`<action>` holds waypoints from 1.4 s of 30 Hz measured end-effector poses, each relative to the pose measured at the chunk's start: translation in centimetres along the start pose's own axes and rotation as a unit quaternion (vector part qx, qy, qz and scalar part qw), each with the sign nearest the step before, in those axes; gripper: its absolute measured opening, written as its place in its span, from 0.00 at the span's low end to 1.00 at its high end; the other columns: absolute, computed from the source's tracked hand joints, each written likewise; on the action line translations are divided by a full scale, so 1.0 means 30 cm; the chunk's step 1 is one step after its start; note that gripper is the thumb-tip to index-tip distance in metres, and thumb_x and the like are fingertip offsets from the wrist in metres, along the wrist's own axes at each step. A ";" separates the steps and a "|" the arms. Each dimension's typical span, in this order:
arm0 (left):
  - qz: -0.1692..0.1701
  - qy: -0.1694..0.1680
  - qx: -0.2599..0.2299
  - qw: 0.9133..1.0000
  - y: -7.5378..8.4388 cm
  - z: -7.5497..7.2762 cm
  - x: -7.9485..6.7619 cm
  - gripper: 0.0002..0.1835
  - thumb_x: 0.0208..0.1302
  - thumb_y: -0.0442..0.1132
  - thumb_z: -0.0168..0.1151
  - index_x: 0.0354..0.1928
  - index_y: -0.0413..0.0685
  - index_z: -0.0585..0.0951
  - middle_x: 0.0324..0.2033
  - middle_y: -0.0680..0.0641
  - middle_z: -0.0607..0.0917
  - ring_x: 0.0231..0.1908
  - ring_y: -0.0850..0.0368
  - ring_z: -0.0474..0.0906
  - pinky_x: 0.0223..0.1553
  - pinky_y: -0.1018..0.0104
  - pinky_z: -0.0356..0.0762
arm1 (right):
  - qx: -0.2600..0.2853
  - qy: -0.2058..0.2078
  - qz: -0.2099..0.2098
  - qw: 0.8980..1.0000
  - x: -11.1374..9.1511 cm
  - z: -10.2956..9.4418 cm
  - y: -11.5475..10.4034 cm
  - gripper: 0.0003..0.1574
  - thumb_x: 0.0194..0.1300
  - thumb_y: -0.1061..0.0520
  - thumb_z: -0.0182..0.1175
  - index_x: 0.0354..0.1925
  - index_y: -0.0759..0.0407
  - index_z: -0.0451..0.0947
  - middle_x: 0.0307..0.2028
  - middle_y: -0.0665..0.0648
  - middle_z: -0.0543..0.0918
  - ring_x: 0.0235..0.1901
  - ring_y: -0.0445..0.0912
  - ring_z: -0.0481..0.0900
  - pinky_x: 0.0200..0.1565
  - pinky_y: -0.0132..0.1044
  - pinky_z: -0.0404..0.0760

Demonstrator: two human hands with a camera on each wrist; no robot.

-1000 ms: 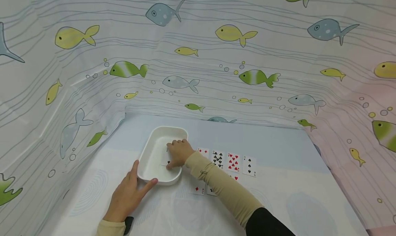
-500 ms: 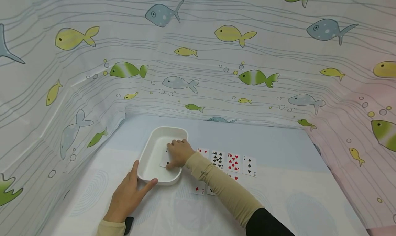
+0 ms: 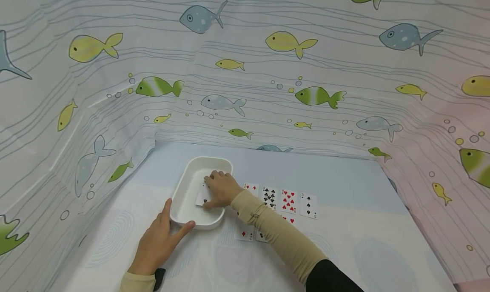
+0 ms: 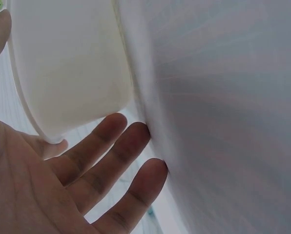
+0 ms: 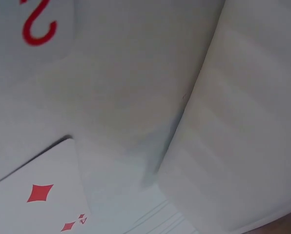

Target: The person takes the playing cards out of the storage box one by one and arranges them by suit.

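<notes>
A white, round-cornered tray (image 3: pixel 185 190) stands on the table. My left hand (image 3: pixel 155 241) spreads around its near-left corner, thumb and index finger against the outside of the rim. In the left wrist view the other fingers (image 4: pixel 135 190) reach below the tray wall to the tablecloth. Inside the tray, my right hand (image 3: pixel 222 190) pinches a playing card (image 3: pixel 200 197) with black pips, thumb at the near edge and fingers at the far edge. Much of that card is hidden under the palm. The right hand is out of the right wrist view, where the tray's outer wall (image 5: pixel 238 126) shows.
Right of the tray lie face-up cards in rows: a four of diamonds (image 3: pixel 250 187), a club card (image 3: pixel 269 197), an eight of hearts (image 3: pixel 289 201) and a three of spades (image 3: pixel 309 205). A two of diamonds (image 3: pixel 244 233) lies nearer, and the right forearm covers other cards. A fish-patterned curtain (image 3: pixel 268 113) surrounds the table.
The card under my right hand has shifted slightly left and shows more of its face. The right hand has drawn up a little with it; the left hand keeps its place.
</notes>
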State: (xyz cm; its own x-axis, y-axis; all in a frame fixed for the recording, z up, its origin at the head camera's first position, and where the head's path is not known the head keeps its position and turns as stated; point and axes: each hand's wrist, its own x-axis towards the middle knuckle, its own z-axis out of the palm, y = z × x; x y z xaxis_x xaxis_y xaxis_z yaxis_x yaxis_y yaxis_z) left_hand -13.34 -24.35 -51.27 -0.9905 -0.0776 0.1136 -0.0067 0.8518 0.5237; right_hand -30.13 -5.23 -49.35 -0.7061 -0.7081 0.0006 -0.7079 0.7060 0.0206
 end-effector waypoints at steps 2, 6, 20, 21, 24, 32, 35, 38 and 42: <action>0.000 -0.001 0.000 1.000 0.001 0.000 0.000 0.58 0.66 0.71 0.58 0.80 0.40 0.46 0.64 0.25 0.71 0.61 0.26 0.70 0.53 0.32 0.71 | 0.008 0.008 -0.001 1.000 -0.005 0.000 0.000 0.58 0.53 0.23 0.67 0.72 0.52 0.68 0.59 0.54 0.75 0.55 0.47 0.74 0.57 0.40 0.74; 0.000 -0.002 0.000 1.000 0.003 0.000 0.001 0.58 0.65 0.71 0.58 0.80 0.40 0.46 0.64 0.26 0.71 0.62 0.26 0.70 0.53 0.32 0.71 | 0.019 0.016 -0.003 1.000 -0.016 -0.006 -0.002 0.58 0.54 0.24 0.67 0.72 0.52 0.67 0.60 0.53 0.74 0.55 0.46 0.73 0.58 0.40 0.74; -0.006 -0.008 0.002 1.000 0.006 0.002 0.001 0.58 0.65 0.72 0.57 0.80 0.42 0.45 0.64 0.26 0.71 0.61 0.26 0.71 0.52 0.32 0.71 | 0.053 0.079 -0.026 0.995 -0.082 -0.051 -0.012 0.57 0.55 0.26 0.69 0.72 0.52 0.68 0.60 0.54 0.73 0.54 0.47 0.72 0.54 0.40 0.76; -0.007 -0.009 0.002 1.000 0.008 0.001 0.001 0.58 0.65 0.72 0.57 0.80 0.41 0.45 0.64 0.26 0.71 0.61 0.26 0.71 0.52 0.32 0.71 | 0.057 0.084 -0.027 0.994 -0.087 -0.058 -0.011 0.56 0.55 0.26 0.69 0.72 0.52 0.68 0.60 0.55 0.73 0.54 0.47 0.72 0.54 0.40 0.76; -0.008 -0.009 0.003 1.000 0.011 -0.001 0.000 0.58 0.65 0.72 0.57 0.80 0.41 0.46 0.64 0.26 0.71 0.61 0.26 0.71 0.52 0.32 0.71 | 0.066 0.095 -0.028 0.993 -0.106 -0.083 -0.011 0.57 0.54 0.27 0.70 0.72 0.52 0.68 0.60 0.55 0.73 0.55 0.47 0.72 0.55 0.41 0.76; -0.005 -0.010 0.006 1.000 0.014 -0.001 -0.002 0.58 0.66 0.72 0.57 0.80 0.40 0.45 0.64 0.25 0.70 0.61 0.26 0.71 0.52 0.31 0.71 | 0.093 0.131 -0.034 0.986 -0.178 -0.140 0.007 0.56 0.54 0.29 0.70 0.72 0.54 0.69 0.59 0.55 0.74 0.50 0.46 0.73 0.52 0.39 0.76; -0.007 -0.012 0.007 1.000 0.011 -0.001 -0.001 0.58 0.66 0.72 0.56 0.80 0.40 0.44 0.64 0.25 0.70 0.61 0.26 0.71 0.52 0.31 0.71 | 0.096 0.143 -0.035 0.984 -0.209 -0.154 0.019 0.55 0.54 0.29 0.70 0.71 0.54 0.69 0.59 0.55 0.74 0.49 0.46 0.73 0.50 0.38 0.76; -0.010 -0.016 0.006 1.000 0.008 -0.002 0.002 0.59 0.66 0.73 0.55 0.80 0.41 0.43 0.65 0.25 0.69 0.62 0.26 0.70 0.53 0.31 0.71 | 0.101 0.155 -0.031 0.982 -0.238 -0.165 0.033 0.54 0.54 0.29 0.70 0.71 0.54 0.69 0.59 0.55 0.74 0.50 0.47 0.73 0.50 0.38 0.76; -0.014 -0.022 0.003 1.000 0.008 -0.002 0.005 0.59 0.66 0.73 0.55 0.80 0.40 0.43 0.66 0.25 0.68 0.63 0.26 0.69 0.54 0.31 0.70 | 0.107 0.167 -0.030 0.980 -0.280 -0.173 0.057 0.54 0.53 0.30 0.71 0.70 0.54 0.70 0.58 0.56 0.75 0.50 0.48 0.73 0.50 0.39 0.76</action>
State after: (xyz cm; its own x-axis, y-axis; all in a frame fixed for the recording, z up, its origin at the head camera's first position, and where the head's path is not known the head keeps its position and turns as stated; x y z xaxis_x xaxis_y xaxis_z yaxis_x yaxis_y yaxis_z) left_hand -13.48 -24.17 -51.08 -0.9949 -0.0796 0.0616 -0.0360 0.8527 0.5211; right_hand -25.35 1.85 -44.14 -0.6447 -0.6877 0.3338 -0.7597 0.6250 -0.1797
